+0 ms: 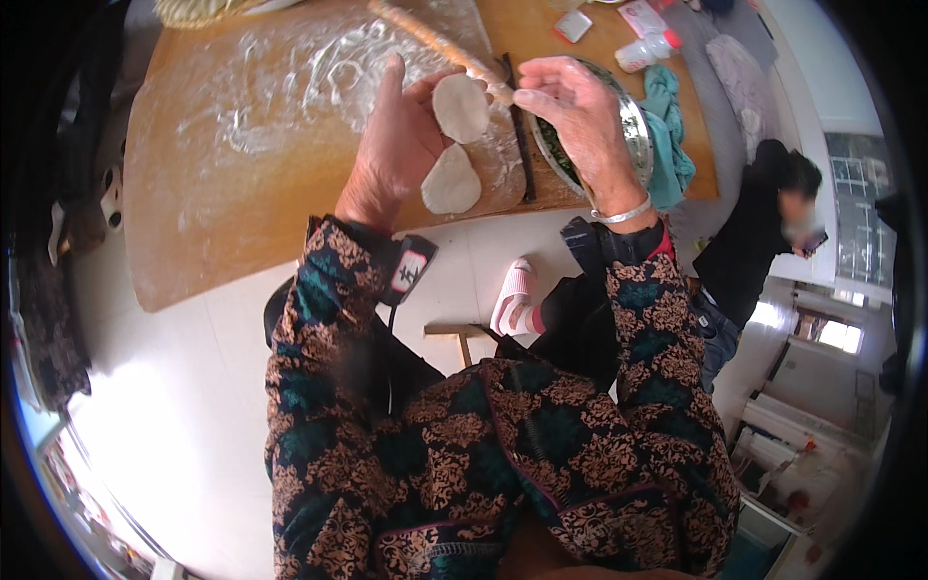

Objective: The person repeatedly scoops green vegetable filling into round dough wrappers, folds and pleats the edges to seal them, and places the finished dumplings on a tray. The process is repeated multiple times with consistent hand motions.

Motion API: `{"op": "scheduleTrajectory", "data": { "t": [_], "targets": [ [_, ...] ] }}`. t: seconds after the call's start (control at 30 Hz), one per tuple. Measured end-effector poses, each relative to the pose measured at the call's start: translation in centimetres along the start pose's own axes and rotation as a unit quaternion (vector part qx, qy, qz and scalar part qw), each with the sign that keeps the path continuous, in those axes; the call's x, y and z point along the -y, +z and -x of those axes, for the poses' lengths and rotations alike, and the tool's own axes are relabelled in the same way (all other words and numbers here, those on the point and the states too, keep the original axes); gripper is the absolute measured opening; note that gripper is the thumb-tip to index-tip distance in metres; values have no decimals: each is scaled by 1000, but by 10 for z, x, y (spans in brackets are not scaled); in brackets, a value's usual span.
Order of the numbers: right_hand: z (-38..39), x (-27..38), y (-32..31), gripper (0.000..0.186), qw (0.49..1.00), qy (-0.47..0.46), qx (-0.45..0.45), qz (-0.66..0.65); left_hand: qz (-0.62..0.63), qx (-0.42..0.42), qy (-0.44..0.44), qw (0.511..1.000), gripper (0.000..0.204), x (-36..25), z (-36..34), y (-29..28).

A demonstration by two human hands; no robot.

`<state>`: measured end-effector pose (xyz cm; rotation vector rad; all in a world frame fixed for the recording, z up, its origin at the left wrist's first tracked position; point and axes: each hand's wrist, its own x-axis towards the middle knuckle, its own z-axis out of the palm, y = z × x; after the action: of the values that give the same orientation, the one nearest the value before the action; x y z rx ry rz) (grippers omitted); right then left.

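A round white dough wrapper (461, 108) rests on the fingers of my left hand (398, 140), whose thumb points up and away from it. Just below, a second dough wrapper (450, 181) lies near the front edge of the floury board (217, 193). My right hand (578, 116) is over the metal bowl (635, 130), fingers bent and thumb apart, with nothing visible in it. Chopped green filling (553, 147) shows in the bowl, partly hidden by that hand. Beyond both hands, a wooden rolling pin (425, 37) lies slantwise across the board.
A teal cloth (665, 135) lies right of the bowl, with a red-capped bottle (648, 50) and a small white box (573, 26) behind it. A woven tray (208, 10) sits at the far left. To the right, a person in black (749, 232) holds a phone.
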<state>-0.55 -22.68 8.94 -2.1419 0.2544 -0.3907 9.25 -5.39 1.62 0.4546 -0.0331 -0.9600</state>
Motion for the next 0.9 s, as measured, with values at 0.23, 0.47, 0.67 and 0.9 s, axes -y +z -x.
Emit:
{"op": "scheduleTrajectory", "data": {
  "t": [0.23, 0.47, 0.67, 0.9],
  "targets": [
    [65, -37, -44, 30, 933, 142, 42, 329, -14, 37, 93, 995, 36, 9, -13, -4],
    [79, -40, -21, 25, 930, 130, 68, 336, 40, 67, 142, 987, 40, 4, 3, 1],
    [73, -38, -43, 16, 931, 21, -1, 363, -99, -36, 94, 990, 33, 1, 8, 7],
    [63, -48, -47, 14, 939, -28, -51, 339, -129, -38, 63, 989, 36, 13, 11, 9]
  ]
}}
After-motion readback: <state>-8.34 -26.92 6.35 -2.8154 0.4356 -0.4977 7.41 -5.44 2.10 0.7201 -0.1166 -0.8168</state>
